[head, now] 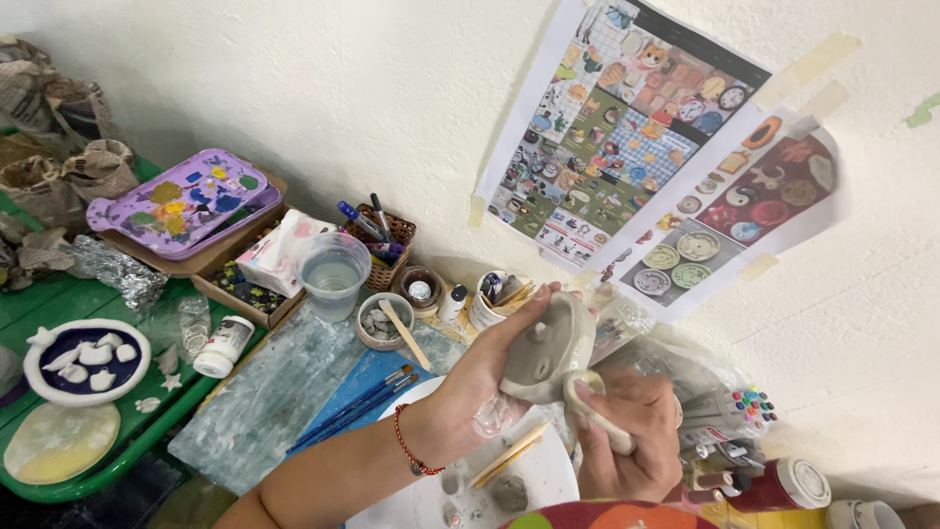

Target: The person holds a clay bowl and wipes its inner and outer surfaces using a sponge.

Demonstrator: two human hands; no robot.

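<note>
Unfired clay cup [550, 348]: left hand [480, 387] fingers grip body; right hand [627, 436] fingers pinch soft handle [595, 411]. Risk: squeezing may deform or detach it.

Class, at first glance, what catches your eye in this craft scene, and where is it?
Centre, the left hand lifts an unpainted grey clay piece while the right hand grips its handle. Upper right, a colourful printed sheet is taped to the white wall. Far left, a paint-smeared purple palette tops a cardboard box.

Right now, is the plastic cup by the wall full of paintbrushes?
No, the clear plastic cup holds only water; the brushes lie on the blue board.
</note>
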